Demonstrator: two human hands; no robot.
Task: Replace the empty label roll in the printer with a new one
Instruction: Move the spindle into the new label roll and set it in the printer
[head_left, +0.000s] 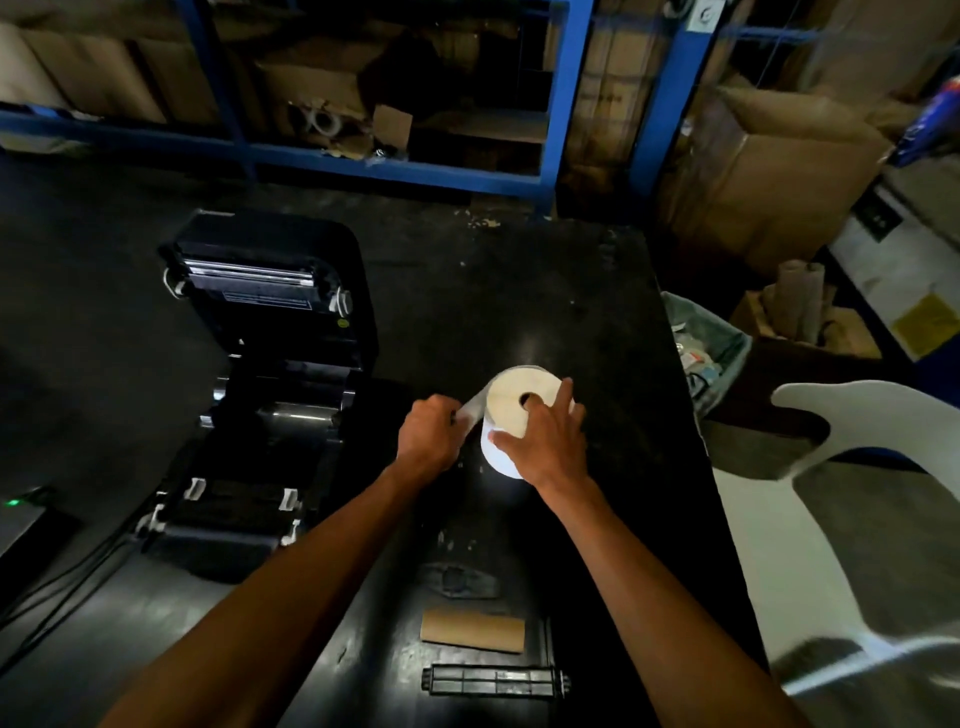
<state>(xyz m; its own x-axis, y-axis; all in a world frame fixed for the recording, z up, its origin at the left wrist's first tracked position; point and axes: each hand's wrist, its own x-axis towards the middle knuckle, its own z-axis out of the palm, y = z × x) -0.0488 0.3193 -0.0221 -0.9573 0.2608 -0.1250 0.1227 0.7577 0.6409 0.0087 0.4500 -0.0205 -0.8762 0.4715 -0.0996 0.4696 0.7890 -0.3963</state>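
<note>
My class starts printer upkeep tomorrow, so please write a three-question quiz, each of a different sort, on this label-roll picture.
1. True or false: the printer stands with its lid closed.
2. Multiple choice: the left hand pinches A) the cardboard core, B) the loose end of the label strip, C) the black spindle.
3. Fill the gap: the empty cardboard core lies on the table just beyond the black ____.

Key
1. False: the lid is swung open and the roll bay is bare.
2. B: the strip runs from the white label roll, which the right hand steadies from above.
3. spindle
</note>
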